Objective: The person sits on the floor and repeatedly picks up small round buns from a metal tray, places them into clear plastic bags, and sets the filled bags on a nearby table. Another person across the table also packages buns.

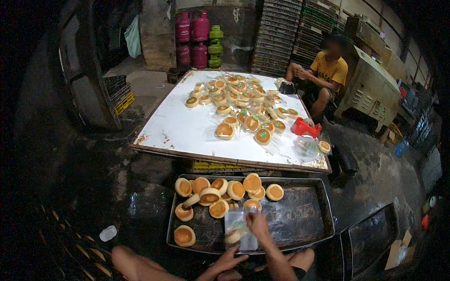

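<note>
Before me a dark metal baking tray (302, 217) holds several round buns (218, 208) with browned tops, mostly bunched at its left and back. A clear plastic bag (249, 243) with green print lies at the tray's front middle, and a pale bun (233, 236) shows in or under it. My right hand (258, 224) is blurred over the bag's upper right side, by another bun (252, 204); whether its fingers grip anything is unclear. Below the bag, at the tray's front rim, my left hand (230, 259) has its fingers apart and holds nothing.
Beyond the tray stands a white-topped table (175, 130) with several bagged buns (242, 93) and a red tape dispenser (305, 127). A seated person (328, 70) is behind its right corner. Another dark tray (372, 235) lies at right; gas cylinders (200, 28) stand at the back.
</note>
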Available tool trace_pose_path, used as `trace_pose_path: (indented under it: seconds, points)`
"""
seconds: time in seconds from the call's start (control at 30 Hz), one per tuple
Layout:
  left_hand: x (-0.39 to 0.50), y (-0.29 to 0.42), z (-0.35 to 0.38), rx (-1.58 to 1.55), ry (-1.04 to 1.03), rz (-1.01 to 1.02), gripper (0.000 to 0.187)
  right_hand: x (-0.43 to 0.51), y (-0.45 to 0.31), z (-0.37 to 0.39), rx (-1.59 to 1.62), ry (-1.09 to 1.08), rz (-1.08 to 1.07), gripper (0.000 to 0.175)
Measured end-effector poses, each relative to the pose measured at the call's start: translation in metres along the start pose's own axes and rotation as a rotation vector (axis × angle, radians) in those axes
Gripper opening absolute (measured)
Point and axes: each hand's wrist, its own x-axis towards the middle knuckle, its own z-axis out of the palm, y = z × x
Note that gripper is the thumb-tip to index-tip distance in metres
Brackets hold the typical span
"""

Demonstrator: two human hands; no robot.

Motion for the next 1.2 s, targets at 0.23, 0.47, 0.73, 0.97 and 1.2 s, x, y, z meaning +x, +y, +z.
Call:
trace_pose_path:
  seconds: [0.23, 0.47, 0.73, 0.97, 1.2]
  points:
    - [0.031, -0.036, 0.016, 0.998, 0.008, 0.12, 0.014, -0.006, 0.013, 0.028, 0.332, 0.183, -0.259, 0.028]
    - [0.01, -0.007, -0.016, 1.098, 0.58, 0.726, 0.025, -0.155, 0.071, 0.072, 0.364, -0.591, 0.095, 0.038]
    - [0.006, -0.016, -0.029, 0.933, 0.152, 0.226, 0.01, -0.159, 0.074, 0.07, 0.317, -0.447, 0.262, 0.034]
    - [-0.026, 0.035, -0.042, 0.276, 0.21, 0.274, 0.018, -0.152, 0.049, 0.09, 0.37, -0.221, 0.272, 0.025]
    - [-0.062, 0.075, -0.034, -0.106, 0.559, 0.29, 0.014, -0.107, 0.012, 0.049, 1.352, -0.581, 0.694, 0.04]
